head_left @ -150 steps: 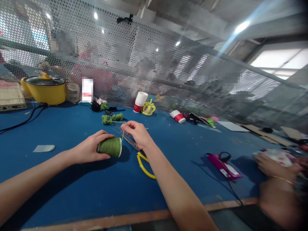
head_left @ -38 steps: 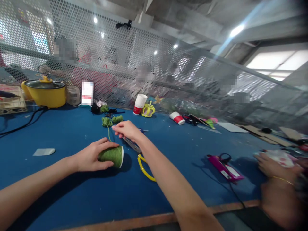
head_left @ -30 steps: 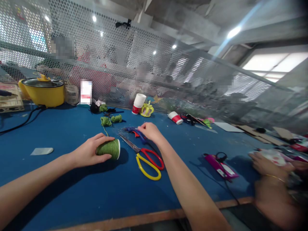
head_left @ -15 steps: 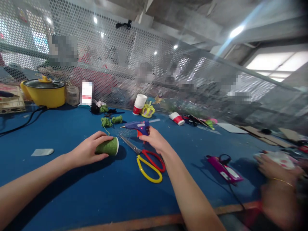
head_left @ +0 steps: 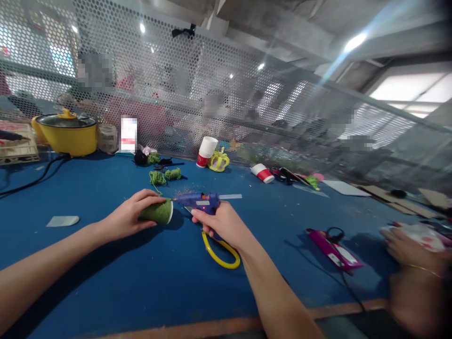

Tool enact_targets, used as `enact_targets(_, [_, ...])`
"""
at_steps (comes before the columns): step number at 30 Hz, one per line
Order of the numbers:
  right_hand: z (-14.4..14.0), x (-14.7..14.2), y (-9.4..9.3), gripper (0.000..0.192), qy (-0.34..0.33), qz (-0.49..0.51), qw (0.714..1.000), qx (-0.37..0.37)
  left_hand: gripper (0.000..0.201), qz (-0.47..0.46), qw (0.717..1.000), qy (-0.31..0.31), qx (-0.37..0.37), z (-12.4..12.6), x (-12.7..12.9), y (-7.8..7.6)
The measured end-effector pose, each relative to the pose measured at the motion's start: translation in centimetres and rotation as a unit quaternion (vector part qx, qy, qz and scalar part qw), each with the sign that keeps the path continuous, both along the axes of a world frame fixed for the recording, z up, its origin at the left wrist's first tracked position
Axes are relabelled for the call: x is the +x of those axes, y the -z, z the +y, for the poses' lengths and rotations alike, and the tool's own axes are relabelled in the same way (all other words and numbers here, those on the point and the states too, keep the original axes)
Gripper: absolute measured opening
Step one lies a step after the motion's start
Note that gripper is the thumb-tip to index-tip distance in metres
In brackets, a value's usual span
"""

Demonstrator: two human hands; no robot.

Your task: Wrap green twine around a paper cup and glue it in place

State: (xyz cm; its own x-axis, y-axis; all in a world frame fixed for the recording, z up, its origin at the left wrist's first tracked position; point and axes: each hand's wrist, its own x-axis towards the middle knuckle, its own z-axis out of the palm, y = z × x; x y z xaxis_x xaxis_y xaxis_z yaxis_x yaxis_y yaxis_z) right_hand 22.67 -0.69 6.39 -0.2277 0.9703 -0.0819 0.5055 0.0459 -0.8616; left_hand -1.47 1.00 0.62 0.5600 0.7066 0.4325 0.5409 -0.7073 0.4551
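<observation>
My left hand (head_left: 132,213) is wrapped round a paper cup covered in green yarn (head_left: 157,213), which lies on its side with its white rim facing right. A strand runs from it back to small bundles of green yarn (head_left: 157,178). In my right hand (head_left: 221,223) is a blue glue gun (head_left: 203,201), with a clear glue stick (head_left: 231,196) poking out behind. Its nozzle points left and is at the cup's rim end; whether it touches I cannot tell. Scissors (head_left: 221,261) lie beneath my right hand, mostly hidden except a yellow handle loop.
A yellow electric pot (head_left: 68,139) stands at the back left, near a lit phone (head_left: 129,134). Stacked paper cups (head_left: 206,151) and a yellow woven basket (head_left: 219,161) are at the back. A purple power strip (head_left: 332,249) lies right. A co-worker's hands (head_left: 406,247) work at far right.
My right hand has brought the glue gun down and slightly left, to the cup's rim, so it now covers most of the scissors. My left hand keeps its hold on the cup.
</observation>
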Motion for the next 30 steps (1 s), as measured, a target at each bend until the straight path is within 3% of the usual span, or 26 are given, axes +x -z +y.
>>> enact_targets(30, [0.00,0.09,-0.08,0.033,0.003,-0.108,0.992,0.065,0.043,-0.016,0.999,0.003,-0.029,-0.14,0.18,-0.17])
